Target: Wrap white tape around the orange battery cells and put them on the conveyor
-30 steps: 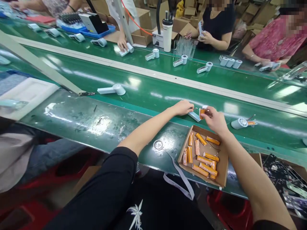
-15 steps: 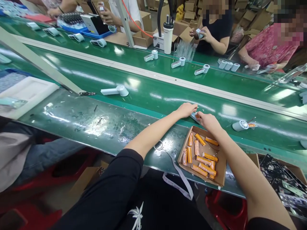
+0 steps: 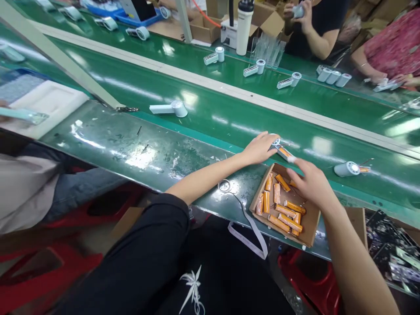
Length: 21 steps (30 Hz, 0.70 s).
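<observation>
My left hand (image 3: 260,148) is closed over the round head of a pale blue handheld fan housing (image 3: 274,141) at the conveyor's near edge. An orange battery (image 3: 284,152) shows inside its open handle, which points toward my right hand. That right hand (image 3: 311,181) has thumb and fingers apart, just off the handle's end and above the box's upper right corner. Below the hands, a shallow cardboard box (image 3: 311,238) holds several orange wrapped batteries (image 3: 278,223) with thin wires. Another fan housing (image 3: 347,169) with an orange battery protruding lies on the belt to the right.
One fan housing (image 3: 179,109) lies left on the green conveyor (image 3: 216,127); several more line the far side. A slanted metal post (image 3: 65,61) stands left. A lanyard (image 3: 251,225) hangs over the bench edge. Co-workers' hands (image 3: 303,17) work opposite. Black parts fill a box (image 3: 364,223) at right.
My right hand has moved off the fan housing, back toward me, and its fingers have spread. The battery now shows in the handle. My left hand has shifted onto the round head. The view has tilted down.
</observation>
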Available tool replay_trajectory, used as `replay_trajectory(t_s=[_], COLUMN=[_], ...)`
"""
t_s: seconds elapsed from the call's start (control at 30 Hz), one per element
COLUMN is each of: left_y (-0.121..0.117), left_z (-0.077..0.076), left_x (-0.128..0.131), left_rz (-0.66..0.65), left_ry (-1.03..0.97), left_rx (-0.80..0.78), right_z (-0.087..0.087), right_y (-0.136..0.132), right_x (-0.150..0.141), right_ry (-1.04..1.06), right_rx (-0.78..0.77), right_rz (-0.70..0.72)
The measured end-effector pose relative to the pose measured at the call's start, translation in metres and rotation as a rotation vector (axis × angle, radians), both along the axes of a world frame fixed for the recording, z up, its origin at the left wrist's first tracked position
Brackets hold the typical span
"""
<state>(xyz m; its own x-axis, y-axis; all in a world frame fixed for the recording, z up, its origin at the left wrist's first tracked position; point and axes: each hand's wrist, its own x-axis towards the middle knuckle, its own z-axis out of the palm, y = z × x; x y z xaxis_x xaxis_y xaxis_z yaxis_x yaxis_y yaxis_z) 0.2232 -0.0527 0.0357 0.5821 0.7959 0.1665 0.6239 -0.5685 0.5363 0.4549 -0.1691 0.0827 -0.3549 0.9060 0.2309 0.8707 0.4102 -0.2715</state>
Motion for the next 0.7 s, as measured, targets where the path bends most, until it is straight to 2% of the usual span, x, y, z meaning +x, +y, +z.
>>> replay_trajectory(t_s=[0.07,0.13,0.2,0.3,0.4,0.5,0.6,0.7], left_y=[-0.055,-0.113,-0.161,-0.204,-0.229,-0.263,-0.309,-0.34], left_z=[-0.011,-0.027,-0.043,-0.063,-0.077,-0.092,-0.108,-0.123], left_x=[-0.047,-0.099,-0.144,-0.185,-0.195,-0.193,-0.186,-0.169], left_rz=[-0.075,-0.006,0.084,0.168,0.202,0.104,-0.014,-0.02], left_ry=[-0.067,-0.076,-0.035,-0.008,-0.062,-0.135,-0.162,-0.114], left_rx=[0.065,0.093,0.101,0.111,0.129,0.088,-0.06,-0.24], right_z=[-0.006,-0.019,-0.041,-0.085,-0.128,-0.154,-0.158,-0.148], right_y=[-0.076,-0.153,-0.216,-0.274,-0.295,-0.295,-0.287,-0.28], right_x=[0.006,0.001,-0.016,-0.053,-0.084,-0.097,-0.092,-0.081], right_ry=[0.191,0.397,0.494,0.422,0.308,0.282,0.322,0.343], right_rx=[0.076,0.144,0.14,0.137,0.041,-0.153,-0.223,-0.152], right_rz=[0.093,0.132,0.071,-0.133,-0.31,-0.289,-0.214,-0.279])
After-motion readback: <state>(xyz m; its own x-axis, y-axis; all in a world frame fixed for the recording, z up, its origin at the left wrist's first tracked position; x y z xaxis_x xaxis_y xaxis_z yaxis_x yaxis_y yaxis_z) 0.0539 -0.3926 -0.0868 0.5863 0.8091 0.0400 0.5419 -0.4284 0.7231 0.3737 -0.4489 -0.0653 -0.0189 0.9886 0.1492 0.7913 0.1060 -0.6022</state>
